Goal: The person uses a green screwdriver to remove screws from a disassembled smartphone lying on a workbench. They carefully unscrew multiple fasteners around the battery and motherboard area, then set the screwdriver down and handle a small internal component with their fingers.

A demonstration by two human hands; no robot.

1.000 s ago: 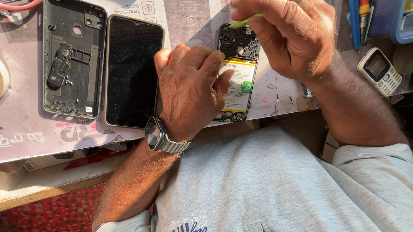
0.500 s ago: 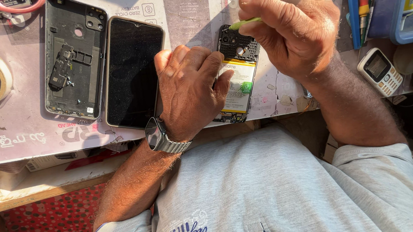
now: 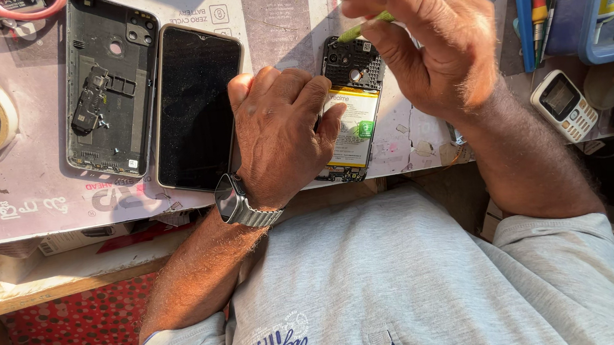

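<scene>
Head view: my left hand (image 3: 279, 135), fingers curled, presses down on the opened phone (image 3: 349, 112) lying near the bench edge, centre. My right hand (image 3: 431, 45) pinches a thin green tool (image 3: 365, 28), tip at the phone's far end. Best done with a firm hold-down and light, shallow tool pressure, I'd judge. Count: one opened phone, one back cover (image 3: 106, 85) and one dark screen panel (image 3: 198, 104) to the left, one small keypad phone (image 3: 564, 104) at right.
</scene>
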